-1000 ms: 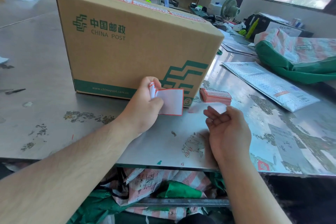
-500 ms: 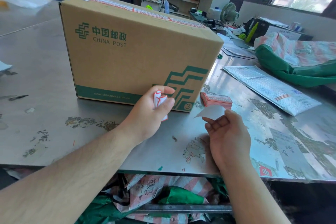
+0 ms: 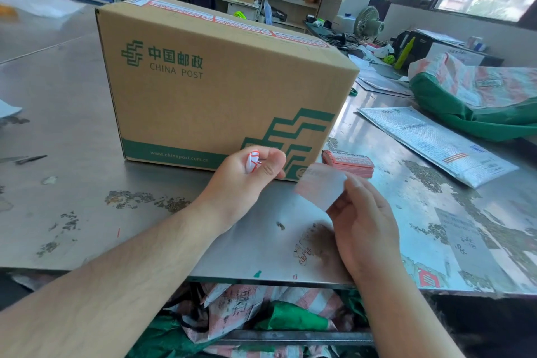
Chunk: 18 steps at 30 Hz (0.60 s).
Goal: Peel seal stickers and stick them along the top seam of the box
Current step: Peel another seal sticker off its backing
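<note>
A brown China Post cardboard box (image 3: 203,90) stands on the steel table (image 3: 72,131), with red-and-white seal stickers (image 3: 209,16) in a row along its top seam. My left hand (image 3: 247,180) is closed around a crumpled red-and-white backing paper (image 3: 252,161), just in front of the box's lower right corner. My right hand (image 3: 360,227) pinches a pale, blurred seal sticker (image 3: 319,184) by its edge, held above the table. A stack of red-and-white seal stickers (image 3: 348,163) lies on the table right of the box.
A white padded mailer (image 3: 436,142) lies to the right, with a green-and-striped mail sack (image 3: 479,104) behind it. A dark tool (image 3: 30,159) lies at far left. Sacks sit under the table edge (image 3: 261,317). A person sits at a desk far behind.
My left hand has crumpled the flat backing paper into its fist. My right hand has lifted the sticker up and toward the box.
</note>
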Motion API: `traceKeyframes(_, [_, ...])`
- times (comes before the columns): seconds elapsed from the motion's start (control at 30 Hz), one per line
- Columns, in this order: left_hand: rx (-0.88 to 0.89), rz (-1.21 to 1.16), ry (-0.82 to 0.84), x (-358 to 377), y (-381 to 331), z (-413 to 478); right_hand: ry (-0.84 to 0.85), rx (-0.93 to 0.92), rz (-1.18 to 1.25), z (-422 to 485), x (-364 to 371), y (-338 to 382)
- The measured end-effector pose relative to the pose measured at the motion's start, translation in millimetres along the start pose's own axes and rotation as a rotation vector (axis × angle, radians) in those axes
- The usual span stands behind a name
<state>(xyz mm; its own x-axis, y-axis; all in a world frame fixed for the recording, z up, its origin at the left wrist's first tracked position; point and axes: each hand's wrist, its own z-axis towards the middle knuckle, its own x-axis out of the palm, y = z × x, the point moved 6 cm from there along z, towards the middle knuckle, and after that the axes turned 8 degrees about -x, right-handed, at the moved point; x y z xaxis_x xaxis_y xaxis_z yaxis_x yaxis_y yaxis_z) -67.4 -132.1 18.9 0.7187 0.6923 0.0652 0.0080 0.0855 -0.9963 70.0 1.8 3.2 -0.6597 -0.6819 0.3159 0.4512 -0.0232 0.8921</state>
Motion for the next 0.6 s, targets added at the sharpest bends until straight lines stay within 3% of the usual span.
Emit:
traceKeyframes(0.17, [-0.055, 0.009, 0.121, 11.0, -5.8, -3.9, 0.083, 0.011, 0.042, -2.1, 5.0, 1.1])
traceKeyframes(0.33, [-0.106, -0.154, 0.203, 11.8, -3.0, -3.6, 0.104, 0.01, 0.058, -1.7, 5.8, 1.3])
traceKeyframes(0.6, [0.025, -0.19, 0.171, 6.2, -9.3, -4.7, 0.166, 0.042, 0.094, -1.0, 12.2, 1.2])
